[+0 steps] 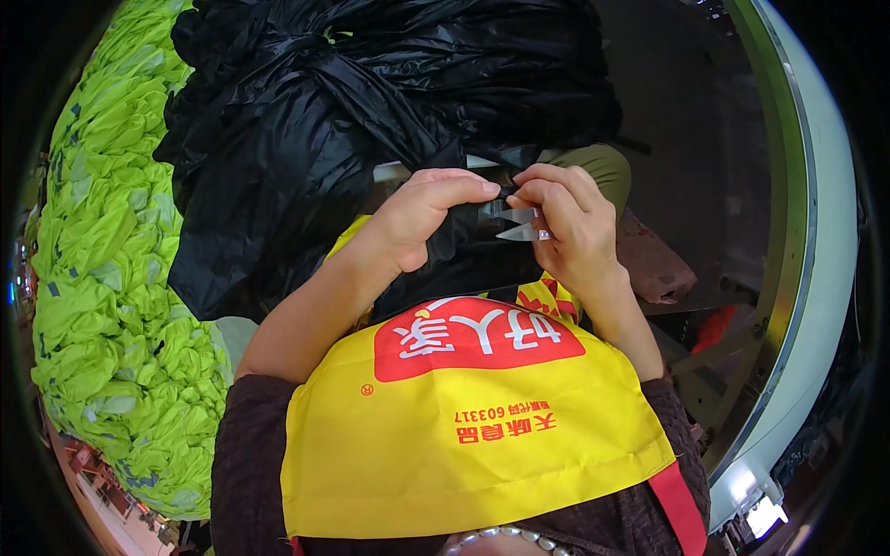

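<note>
Head view: centre of frame, left hand (422,213) and right hand (565,218) meet over a small clear plastic piece (510,222), pale, shiny, pointed in outline. Right fingers (542,199) pinch it; left fingers (464,190) are pressed together on crinkled glossy black plastic sheeting (306,130) just beside it, filling the upper centre. Heap of fluorescent yellow-green fabric (102,259) along the left edge. Yellow apron with red patch (464,417) at lower centre. Curved pale metal rim (797,232) at right.
</note>
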The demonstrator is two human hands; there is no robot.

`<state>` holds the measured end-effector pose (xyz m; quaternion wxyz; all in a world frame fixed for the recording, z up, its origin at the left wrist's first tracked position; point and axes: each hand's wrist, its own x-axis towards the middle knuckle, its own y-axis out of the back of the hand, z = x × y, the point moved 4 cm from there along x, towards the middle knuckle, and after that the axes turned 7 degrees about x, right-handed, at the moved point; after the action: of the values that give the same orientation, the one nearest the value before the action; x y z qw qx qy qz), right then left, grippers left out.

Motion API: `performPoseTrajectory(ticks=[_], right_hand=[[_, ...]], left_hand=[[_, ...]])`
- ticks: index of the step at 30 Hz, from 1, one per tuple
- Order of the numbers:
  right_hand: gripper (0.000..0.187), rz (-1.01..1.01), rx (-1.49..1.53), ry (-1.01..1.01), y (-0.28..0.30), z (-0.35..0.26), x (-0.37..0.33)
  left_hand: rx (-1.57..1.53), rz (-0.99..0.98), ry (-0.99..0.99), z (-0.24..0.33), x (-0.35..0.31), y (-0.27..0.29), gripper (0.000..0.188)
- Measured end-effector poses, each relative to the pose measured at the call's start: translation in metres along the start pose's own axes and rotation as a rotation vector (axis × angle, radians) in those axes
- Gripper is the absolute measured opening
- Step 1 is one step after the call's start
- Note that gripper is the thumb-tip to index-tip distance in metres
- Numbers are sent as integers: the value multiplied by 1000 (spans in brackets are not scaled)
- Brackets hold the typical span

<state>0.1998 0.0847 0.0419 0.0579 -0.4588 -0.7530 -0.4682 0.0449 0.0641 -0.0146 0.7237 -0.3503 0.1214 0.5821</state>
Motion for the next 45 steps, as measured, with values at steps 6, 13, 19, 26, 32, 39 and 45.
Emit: performPoseTrajectory(ticks=[6,13,19,26,32,39,45], right_hand=[[17,-63,29,-142,4,-10,0],[14,-168,383,-374,1,13,-7],[26,-14,639,-636,1,20,-13],[23,-197,797,-875,-7,26,-49],[15,-269,824,-611,-18,76,-48],[34,-194,793,-675,7,75,-46],[27,-72,492,-353,25,27,-20]], left_hand=[[-26,103,-143,0,-3,-12,15],[147,-282,86,-6,-4,-11,28],[-11,-258,143,-9,-2,-8,22],[58,-210,-8,6,-8,2,19],[117,-268,103,4,-12,-11,21],[-152,-192,92,-4,-14,-12,27],[-86,-209,56,-2,-12,-15,28]])
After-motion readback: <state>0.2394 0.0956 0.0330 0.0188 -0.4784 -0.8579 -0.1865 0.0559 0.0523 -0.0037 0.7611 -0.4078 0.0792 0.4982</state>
